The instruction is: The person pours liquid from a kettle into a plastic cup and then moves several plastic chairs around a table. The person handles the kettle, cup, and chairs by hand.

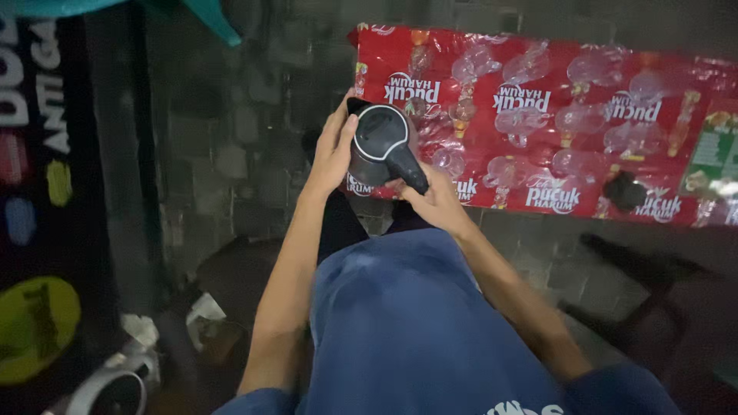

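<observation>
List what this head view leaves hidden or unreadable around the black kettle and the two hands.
- Black kettle: lid shut, so the inside is unseen; its base is hidden by its own body.
- Right hand: fingertips hidden under the handle.
- Left hand: palm pressed against the kettle's side, hidden.
- Small dark object on the red sheet: too dim to identify.

Kettle (380,150) between both hands, above the sheet's (584,131) left end, floor (231,154) to the left

Scene is reading dim overall. Light is falling from above onto the red plastic sheet (553,115), which is throwing soft glare. The floor (231,154) and left edge are sinking into shadow. Detail is smearing slightly; noise is showing in dark areas.
</observation>
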